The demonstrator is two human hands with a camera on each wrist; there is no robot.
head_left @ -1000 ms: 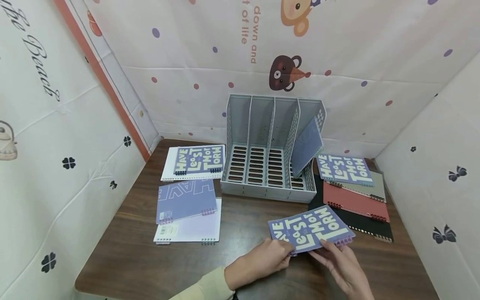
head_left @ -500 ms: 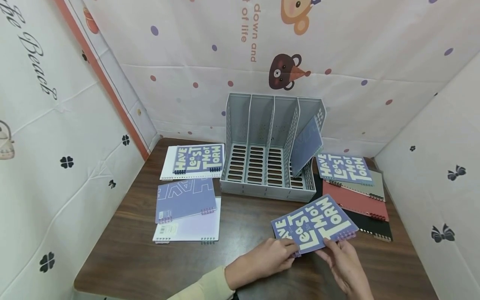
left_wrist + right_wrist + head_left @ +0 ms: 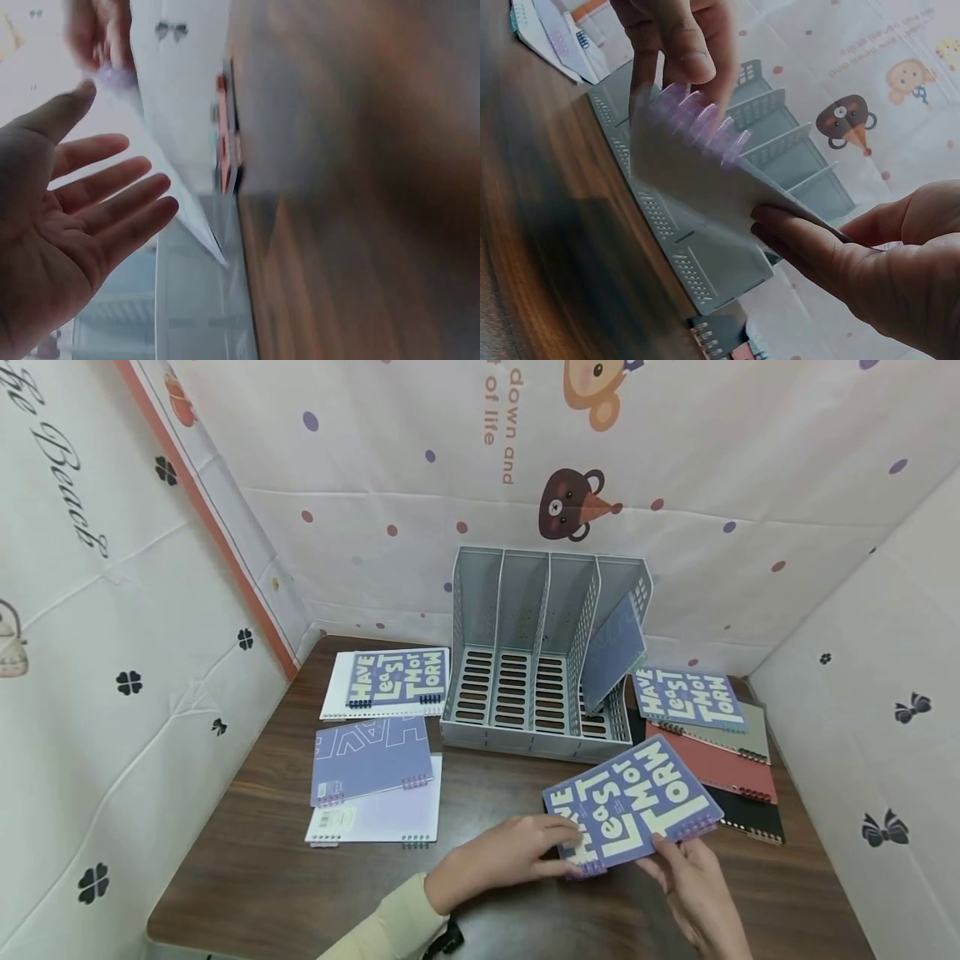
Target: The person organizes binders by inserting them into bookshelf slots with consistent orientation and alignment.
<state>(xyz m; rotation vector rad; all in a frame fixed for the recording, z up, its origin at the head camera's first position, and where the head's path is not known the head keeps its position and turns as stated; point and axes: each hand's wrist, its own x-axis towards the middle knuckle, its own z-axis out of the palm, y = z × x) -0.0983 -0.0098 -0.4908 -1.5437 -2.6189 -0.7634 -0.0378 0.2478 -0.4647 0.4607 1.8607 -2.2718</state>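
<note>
Left hand lets its grip go, right hand has the notebook

And there's the change: the left hand (image 3: 517, 847), pinching the near corner a moment ago, has spread its fingers, while the blue-violet lettered spiral notebook (image 3: 637, 797) has swung up closer to the grey four-slot file organizer (image 3: 536, 742). That, I'd judge, leaves the right hand (image 3: 697, 885) carrying most of the load now.

Look at that left hand in its wrist view: wide open, palm showing, fingers nearly straight, thumb out by the notebook's purple rings (image 3: 697, 120). Whether it touches them, I can't tell. The right hand is firmly on: thumb on the cover, fingers tucked beneath, holding the ringed edge.

The notebook is off the table, tilted, in front of the organizer near its right front corner; contact between the two can't be made out. Inside the organizer's rightmost slot, a plain blue notebook (image 3: 615, 652) leans at a slant. Just right of the organizer, a second lettered notebook (image 3: 693, 699) tops a fanned pile with a red notebook (image 3: 708, 764).
</note>
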